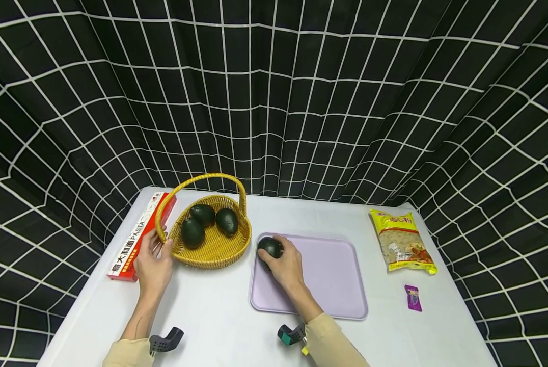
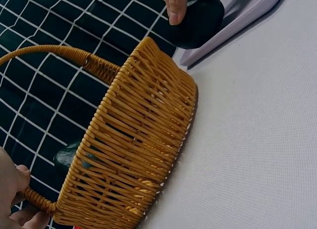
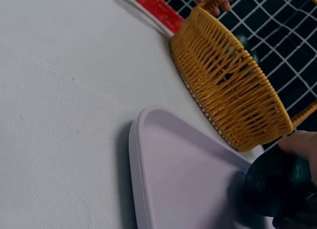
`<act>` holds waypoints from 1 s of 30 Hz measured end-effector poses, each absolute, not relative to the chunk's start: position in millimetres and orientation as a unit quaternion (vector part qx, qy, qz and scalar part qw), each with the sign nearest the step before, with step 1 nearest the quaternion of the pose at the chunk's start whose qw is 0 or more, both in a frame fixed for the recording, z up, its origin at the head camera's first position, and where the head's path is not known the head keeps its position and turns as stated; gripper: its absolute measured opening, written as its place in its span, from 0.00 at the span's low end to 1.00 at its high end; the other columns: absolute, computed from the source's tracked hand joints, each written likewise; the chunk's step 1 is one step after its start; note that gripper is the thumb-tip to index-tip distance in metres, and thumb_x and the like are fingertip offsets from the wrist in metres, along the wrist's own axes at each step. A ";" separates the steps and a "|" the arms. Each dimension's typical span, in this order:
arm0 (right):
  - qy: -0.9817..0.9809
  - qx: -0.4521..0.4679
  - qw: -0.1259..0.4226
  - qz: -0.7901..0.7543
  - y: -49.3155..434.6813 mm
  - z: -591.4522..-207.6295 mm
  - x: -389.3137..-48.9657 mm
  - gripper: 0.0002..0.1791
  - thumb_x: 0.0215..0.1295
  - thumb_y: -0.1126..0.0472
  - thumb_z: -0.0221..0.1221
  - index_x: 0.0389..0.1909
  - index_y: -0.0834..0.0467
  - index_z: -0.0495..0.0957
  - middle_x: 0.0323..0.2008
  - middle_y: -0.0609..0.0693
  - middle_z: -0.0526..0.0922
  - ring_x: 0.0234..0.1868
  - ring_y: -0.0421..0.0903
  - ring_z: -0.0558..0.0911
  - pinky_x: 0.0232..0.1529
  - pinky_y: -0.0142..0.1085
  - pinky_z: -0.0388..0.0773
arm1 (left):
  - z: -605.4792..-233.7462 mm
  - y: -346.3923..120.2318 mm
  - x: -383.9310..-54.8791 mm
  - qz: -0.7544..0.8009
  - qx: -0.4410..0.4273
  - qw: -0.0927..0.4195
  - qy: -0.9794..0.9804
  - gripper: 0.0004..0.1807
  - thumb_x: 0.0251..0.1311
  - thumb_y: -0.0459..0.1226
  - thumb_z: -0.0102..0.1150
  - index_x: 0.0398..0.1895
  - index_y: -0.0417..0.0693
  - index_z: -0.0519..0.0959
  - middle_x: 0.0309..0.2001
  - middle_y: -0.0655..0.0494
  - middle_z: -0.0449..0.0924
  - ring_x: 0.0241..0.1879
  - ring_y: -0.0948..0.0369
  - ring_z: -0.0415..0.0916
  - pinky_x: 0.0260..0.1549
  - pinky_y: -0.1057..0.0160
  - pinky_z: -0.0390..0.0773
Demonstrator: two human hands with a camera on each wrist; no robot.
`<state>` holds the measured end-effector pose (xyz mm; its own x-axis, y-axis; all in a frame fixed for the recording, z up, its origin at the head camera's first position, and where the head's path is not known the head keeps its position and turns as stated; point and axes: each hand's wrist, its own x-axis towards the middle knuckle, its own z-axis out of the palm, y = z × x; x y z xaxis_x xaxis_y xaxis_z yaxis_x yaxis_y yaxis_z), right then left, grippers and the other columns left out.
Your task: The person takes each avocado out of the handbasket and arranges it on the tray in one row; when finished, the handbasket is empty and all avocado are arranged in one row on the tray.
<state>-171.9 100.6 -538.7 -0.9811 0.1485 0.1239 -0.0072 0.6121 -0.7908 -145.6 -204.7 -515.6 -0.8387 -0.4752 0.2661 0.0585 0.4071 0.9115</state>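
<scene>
Gripping the basket handle (image 1: 214, 176) toward the table's (image 1: 210, 306) far-left corner, left hand (image 1: 154, 262) probably steadies the basket (image 1: 216, 262); right hand (image 1: 286, 262) pinches an avocado (image 1: 268, 246) from opposite sides, likely against rolling, at the tray's (image 1: 329, 275) far-left corner.

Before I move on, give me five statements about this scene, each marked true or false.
1. The left hand grips the handle of the basket. True.
2. The right hand holds an avocado over the tray. True.
3. Five avocados sit in the basket. False: three avocados do.
4. The pasta box lies right of the tray. False: the box lies left of the basket.
5. A purple packet lies right of the tray. True.
</scene>
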 end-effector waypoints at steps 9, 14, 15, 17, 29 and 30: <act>-0.900 -0.043 0.070 0.428 102.7 -535.9 -170.9 0.37 0.56 0.44 0.75 0.64 0.57 0.79 0.56 0.59 0.86 0.57 0.57 0.85 0.58 0.54 0.84 | -516.8 -205.1 -145.3 -0.530 0.135 0.245 -0.800 0.25 0.72 0.34 0.63 0.69 0.40 0.73 0.68 0.40 0.78 0.67 0.44 0.77 0.66 0.49 0.78; -0.897 -0.041 0.074 0.434 106.0 -527.6 -172.5 0.38 0.56 0.42 0.75 0.65 0.55 0.79 0.58 0.59 0.85 0.60 0.58 0.83 0.60 0.56 0.83 | -516.5 -204.8 -145.0 -0.530 0.137 0.242 -0.801 0.25 0.72 0.34 0.62 0.70 0.41 0.73 0.68 0.40 0.78 0.67 0.44 0.77 0.66 0.50 0.78; -0.896 -0.039 0.075 0.437 106.6 -525.7 -173.1 0.38 0.57 0.42 0.75 0.65 0.54 0.79 0.59 0.59 0.85 0.61 0.58 0.83 0.60 0.56 0.83 | -516.2 -204.9 -144.8 -0.532 0.136 0.242 -0.800 0.25 0.72 0.34 0.63 0.70 0.41 0.73 0.68 0.40 0.78 0.67 0.44 0.77 0.66 0.50 0.78; -0.894 -0.037 0.077 0.439 107.5 -522.6 -174.0 0.38 0.57 0.41 0.74 0.65 0.53 0.79 0.59 0.58 0.85 0.61 0.58 0.83 0.60 0.56 0.82 | -515.9 -204.9 -144.5 -0.534 0.136 0.241 -0.799 0.25 0.72 0.34 0.63 0.69 0.41 0.73 0.68 0.40 0.78 0.67 0.44 0.77 0.66 0.50 0.78; -0.873 0.031 0.100 0.477 100.0 -503.8 -184.1 0.34 0.61 0.44 0.72 0.66 0.53 0.79 0.64 0.53 0.83 0.68 0.55 0.79 0.72 0.52 0.77 | -515.5 -204.8 -145.2 -0.535 0.128 0.252 -0.796 0.24 0.71 0.33 0.64 0.68 0.39 0.74 0.66 0.40 0.79 0.67 0.44 0.77 0.66 0.56 0.79; -0.868 0.045 0.102 0.484 98.4 -501.8 -185.8 0.33 0.62 0.45 0.72 0.66 0.53 0.79 0.65 0.53 0.83 0.68 0.55 0.79 0.72 0.52 0.77 | -515.6 -204.8 -145.3 -0.534 0.128 0.253 -0.796 0.24 0.71 0.33 0.64 0.68 0.39 0.74 0.66 0.39 0.79 0.66 0.44 0.78 0.65 0.58 0.79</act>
<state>-185.8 98.4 -501.8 -0.9749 0.0205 0.2215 -0.1776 0.5276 -0.8307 -145.3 -204.8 -515.6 -0.8394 -0.4739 0.2661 0.0663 0.3965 0.9156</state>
